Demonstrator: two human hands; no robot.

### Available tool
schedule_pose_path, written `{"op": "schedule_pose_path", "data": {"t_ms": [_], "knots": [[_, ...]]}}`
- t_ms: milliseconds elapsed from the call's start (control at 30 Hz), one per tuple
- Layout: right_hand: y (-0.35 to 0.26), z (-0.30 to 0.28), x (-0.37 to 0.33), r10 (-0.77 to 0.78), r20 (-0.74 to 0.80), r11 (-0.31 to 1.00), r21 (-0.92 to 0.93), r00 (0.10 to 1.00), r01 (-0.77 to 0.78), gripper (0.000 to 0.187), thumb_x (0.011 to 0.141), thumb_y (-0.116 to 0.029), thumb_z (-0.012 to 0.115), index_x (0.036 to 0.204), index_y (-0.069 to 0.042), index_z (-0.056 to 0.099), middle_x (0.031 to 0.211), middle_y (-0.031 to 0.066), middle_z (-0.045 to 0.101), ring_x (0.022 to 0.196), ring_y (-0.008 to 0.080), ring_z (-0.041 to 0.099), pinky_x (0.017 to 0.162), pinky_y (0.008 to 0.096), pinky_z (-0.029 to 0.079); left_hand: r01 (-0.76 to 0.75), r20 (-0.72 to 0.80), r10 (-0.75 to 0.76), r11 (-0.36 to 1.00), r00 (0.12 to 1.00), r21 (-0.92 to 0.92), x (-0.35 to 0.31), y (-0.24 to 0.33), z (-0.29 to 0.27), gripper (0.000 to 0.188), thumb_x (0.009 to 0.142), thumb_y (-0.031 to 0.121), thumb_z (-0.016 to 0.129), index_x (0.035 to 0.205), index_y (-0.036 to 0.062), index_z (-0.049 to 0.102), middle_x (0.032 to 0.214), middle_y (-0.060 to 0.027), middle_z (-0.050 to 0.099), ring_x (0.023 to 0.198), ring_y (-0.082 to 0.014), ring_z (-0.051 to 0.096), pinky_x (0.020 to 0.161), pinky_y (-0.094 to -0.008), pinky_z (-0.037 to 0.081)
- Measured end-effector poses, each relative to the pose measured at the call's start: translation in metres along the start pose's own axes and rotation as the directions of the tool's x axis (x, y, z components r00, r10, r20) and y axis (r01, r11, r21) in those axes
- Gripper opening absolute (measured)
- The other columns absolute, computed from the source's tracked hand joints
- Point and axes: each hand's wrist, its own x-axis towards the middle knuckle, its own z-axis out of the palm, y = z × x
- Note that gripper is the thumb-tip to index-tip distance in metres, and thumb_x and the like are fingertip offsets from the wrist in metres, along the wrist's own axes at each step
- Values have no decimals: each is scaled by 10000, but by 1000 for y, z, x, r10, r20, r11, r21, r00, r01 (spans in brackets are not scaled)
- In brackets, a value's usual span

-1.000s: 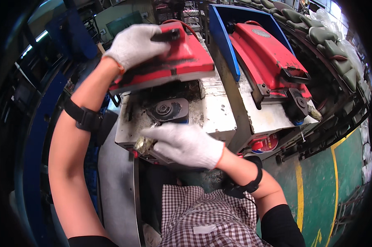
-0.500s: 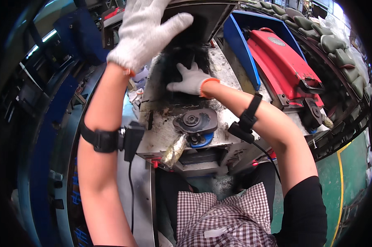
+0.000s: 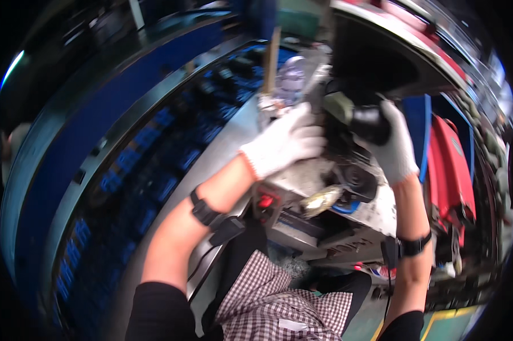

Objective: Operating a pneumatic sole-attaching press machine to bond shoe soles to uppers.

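My right hand, in a white knit glove, is wrapped round a black, rounded cylinder-like object above the machine bed. A pale greenish piece shows at its left end; blur hides whether the two are joined. My left hand, gloved too, has its fingers curled together at the bed's left side. What those fingers hold, if anything, is hidden. Just below my hands sits a dark metal clamp plate with a round boss. A lever wrapped in shiny yellowish film sticks out beside it.
A raised dark machine cover stands beyond my hands. To the right are a blue panel and a red machine cover. A clear plastic bottle stands at the far left of the bed. Blue parts fill the rack at left.
The view has swung left. My left hand has come down from the raised cover to the bed's left side. My right hand, earlier spread over the bed, now grips the black object.
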Motion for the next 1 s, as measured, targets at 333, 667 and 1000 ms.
{"op": "schedule_pose_path", "data": {"t_ms": [333, 667, 1000], "knots": [[36, 47, -61, -216, 506, 699, -517, 835, 494, 861, 1090, -640, 410, 1647, 12, 335, 1674, 227, 396, 1578, 307, 351, 1310, 432, 211, -419, -461, 576, 814, 675, 403, -108, -3, 38, 435, 988, 242, 561, 1353, 14, 622, 1263, -174, 723, 1104, -286, 735, 1030, -427, 590], [29, -79, -92, -494, -81, 707, -617, 866, 346, 590, 1135, -342, 436, 1591, 31, 431, 1554, 182, 542, 1487, 256, 471, 1260, 403, 282, 20, -591, 703, 650, -395, 760, -264, 161, -88, 359, 838, 291, 776, 1098, 73, 656, 1027, -100, 653, 947, -247, 651, 886, -427, 537], [62, -61, -80, -461, -67, 750, -562, 885, 348, 594, 1141, -343, 443, 1565, 72, 437, 1532, 232, 545, 1458, 302, 512, 1251, 434, 336, 472, -272, 887, 433, -372, 768, -321, 186, -122, 949, 870, 486, 797, 1579, -23, 425, 1609, -190, 484, 1481, -312, 459, 1217, -388, 350]]}}
